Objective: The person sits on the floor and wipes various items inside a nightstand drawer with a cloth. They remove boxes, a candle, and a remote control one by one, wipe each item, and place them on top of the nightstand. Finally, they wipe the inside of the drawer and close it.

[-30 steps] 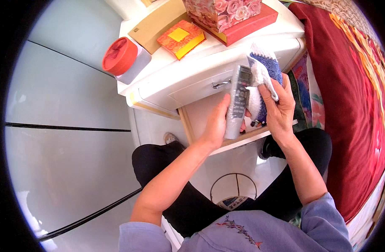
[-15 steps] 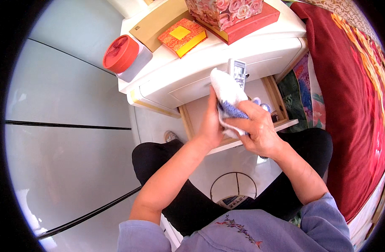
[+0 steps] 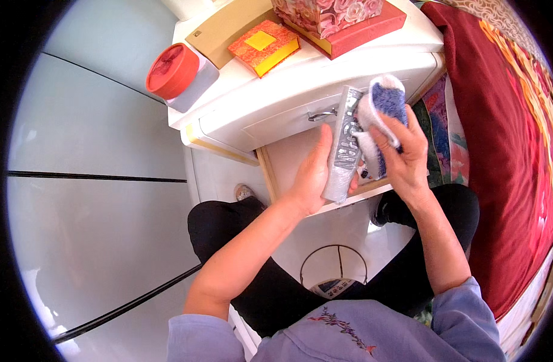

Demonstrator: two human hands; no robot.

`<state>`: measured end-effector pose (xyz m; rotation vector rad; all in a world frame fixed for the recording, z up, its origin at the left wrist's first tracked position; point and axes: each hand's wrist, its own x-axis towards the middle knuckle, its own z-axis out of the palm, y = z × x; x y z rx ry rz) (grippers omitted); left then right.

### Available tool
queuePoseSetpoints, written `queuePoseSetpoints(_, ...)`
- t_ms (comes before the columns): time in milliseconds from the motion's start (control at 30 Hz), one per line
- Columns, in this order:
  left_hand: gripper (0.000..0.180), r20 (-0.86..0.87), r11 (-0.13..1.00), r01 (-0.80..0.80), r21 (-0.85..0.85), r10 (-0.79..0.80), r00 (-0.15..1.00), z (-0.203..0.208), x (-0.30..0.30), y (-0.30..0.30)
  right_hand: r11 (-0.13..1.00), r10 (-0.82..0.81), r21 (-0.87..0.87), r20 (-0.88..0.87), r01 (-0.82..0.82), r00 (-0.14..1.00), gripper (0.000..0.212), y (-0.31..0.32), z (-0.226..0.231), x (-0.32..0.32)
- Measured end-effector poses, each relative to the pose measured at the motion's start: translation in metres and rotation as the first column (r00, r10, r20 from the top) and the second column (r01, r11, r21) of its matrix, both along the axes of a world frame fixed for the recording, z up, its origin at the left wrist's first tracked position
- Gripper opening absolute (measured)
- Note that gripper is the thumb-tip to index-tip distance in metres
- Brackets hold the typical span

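Note:
My left hand (image 3: 312, 175) is closed around a slim grey remote control (image 3: 343, 145), held upright over the open drawer (image 3: 282, 158). Its front looks crinkled and shiny, as if under clear film. In my right hand (image 3: 407, 157) is a folded blue and white cloth (image 3: 386, 102), pinched between thumb and fingers just right of the remote. The cloth's near edge sits close against the remote; whether they touch, I cannot tell. A few small dark items lie in the drawer, partly hidden behind my hands.
On the white cabinet top (image 3: 240, 75) stand a round red-lidded box (image 3: 173, 71), an orange and yellow box (image 3: 264, 47) and a rose-patterned box (image 3: 331, 15). A bed with a dark red cover (image 3: 499, 151) lies to the right. Below, a round wire frame (image 3: 340, 247) rises between my knees.
My right hand has moved up and right with the cloth, off the remote. The remote's front, largely covered before, now shows along its length in my left hand.

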<state>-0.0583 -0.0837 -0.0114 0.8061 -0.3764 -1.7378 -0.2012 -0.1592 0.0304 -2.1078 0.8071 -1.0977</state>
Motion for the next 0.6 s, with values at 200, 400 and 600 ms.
queuePoseSetpoints(200, 0.053, 0.299, 0.992, -0.065, -0.109, 0.095, 0.949, 0.010, -0.007, 0.003, 0.962, 0.044, -0.258, -0.192, -0.093, 0.980, 0.043, -0.004, 0.001, 0.000)
queuePoseSetpoints(400, 0.049, 0.251, 0.976, -0.177, -0.128, 0.204, 0.946, 0.017, -0.005, 0.001, 0.958, 0.002, -0.278, -0.217, -0.063, 0.976, 0.041, -0.007, 0.004, -0.002)
queuePoseSetpoints(600, 0.049, 0.273, 0.967, -0.219, -0.130, 0.247, 0.930, 0.011, 0.004, 0.001, 0.978, 0.089, -0.171, -0.171, -0.118, 0.981, 0.040, 0.010, -0.006, 0.001)
